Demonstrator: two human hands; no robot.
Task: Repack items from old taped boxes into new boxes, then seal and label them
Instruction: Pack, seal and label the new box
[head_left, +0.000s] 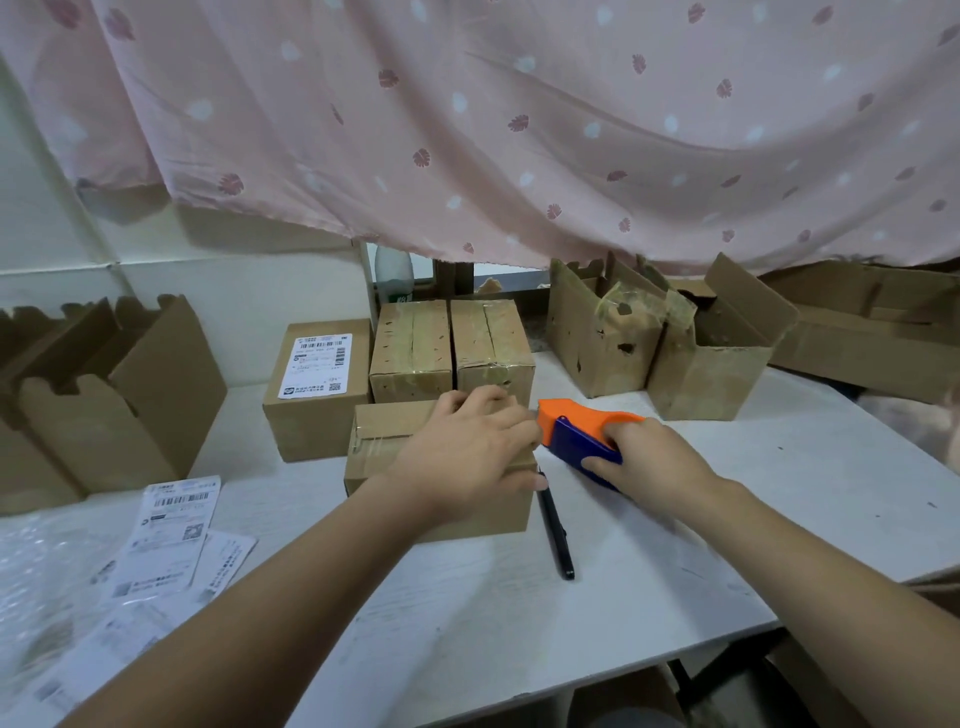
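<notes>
A closed new cardboard box (379, 447) with clear tape along its top seam sits in the middle of the white table (779, 467). My left hand (467, 457) lies flat on the box top, fingers spread over its right edge. My right hand (649, 457) grips an orange and blue tape dispenser (576, 436) just right of the box, its orange nose close to the box's right end. Behind stand two old taped boxes (452, 348) and a labelled box (317, 384).
A black pen (556, 530) lies on the table in front of the dispenser. Opened old boxes (670, 343) stand at the back right, empty new boxes (104, 395) at the left. Shipping labels (176, 535) and bubble wrap (36, 582) lie at the front left. A pink curtain (519, 130) hangs above.
</notes>
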